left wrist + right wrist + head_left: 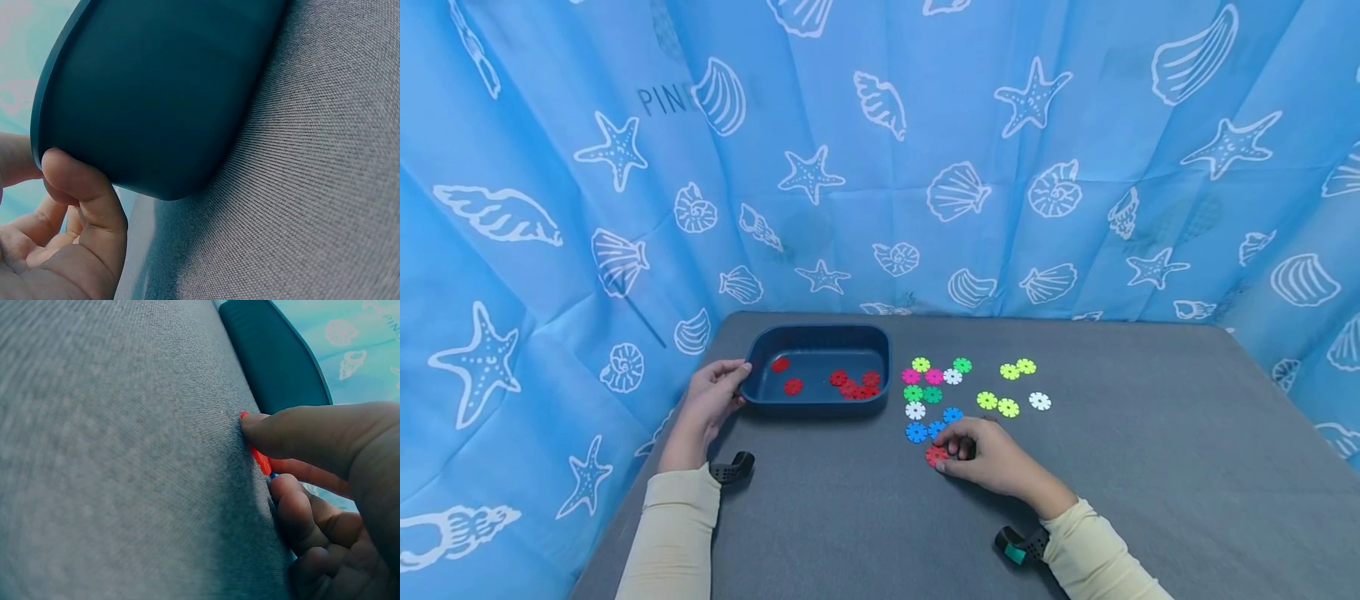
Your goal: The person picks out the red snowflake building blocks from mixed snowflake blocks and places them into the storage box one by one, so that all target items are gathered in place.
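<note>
My left hand (713, 398) pinches the left rim of a dark blue plastic bin (816, 409), with the thumb on its outer wall in the left wrist view. Several red notched discs (793, 387) lie on the bin's floor, some of them bunched at its right end. Low over the grey cloth, my right hand (988, 454) holds another red notched disc (936, 456) between thumb and fingers. In the right wrist view only part of that disc shows beside the thumb. Blue discs (916, 432) lie just beyond the right hand, one of them partly covered by its fingers.
Right of the bin lie green discs (913, 393), pink discs (911, 377), white discs (1040, 402) and yellow discs (987, 401). All of them are on the grey tabletop (1150, 450). A blue shell-patterned curtain (880, 192) hangs along the table's back and left side.
</note>
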A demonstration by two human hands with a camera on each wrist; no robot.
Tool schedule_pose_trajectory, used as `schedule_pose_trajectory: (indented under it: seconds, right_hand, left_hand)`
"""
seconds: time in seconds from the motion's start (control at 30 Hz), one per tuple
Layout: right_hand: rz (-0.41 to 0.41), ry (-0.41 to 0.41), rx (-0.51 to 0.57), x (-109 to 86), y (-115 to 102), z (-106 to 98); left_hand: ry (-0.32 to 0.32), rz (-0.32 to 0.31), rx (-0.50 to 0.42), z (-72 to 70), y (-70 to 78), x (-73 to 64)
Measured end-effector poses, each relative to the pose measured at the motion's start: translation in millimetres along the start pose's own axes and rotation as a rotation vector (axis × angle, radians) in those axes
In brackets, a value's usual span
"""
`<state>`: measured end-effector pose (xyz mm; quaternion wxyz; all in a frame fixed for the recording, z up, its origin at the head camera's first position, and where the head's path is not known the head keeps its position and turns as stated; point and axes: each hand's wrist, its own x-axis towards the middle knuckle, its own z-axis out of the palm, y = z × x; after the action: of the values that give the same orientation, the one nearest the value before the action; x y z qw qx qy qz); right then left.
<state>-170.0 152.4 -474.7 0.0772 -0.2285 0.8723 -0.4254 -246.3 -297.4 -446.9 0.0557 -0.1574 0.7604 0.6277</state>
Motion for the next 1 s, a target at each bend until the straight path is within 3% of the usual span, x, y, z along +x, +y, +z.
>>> schedule_pose_trajectory:
  seconds: [1.0]
  right_hand:
    - [-0.004, -0.019, 0.035, -0.1, -2.0, -2.0]
  left_hand:
    - [0.008, 0.002, 0.009, 0.1, -0.6, 0.2]
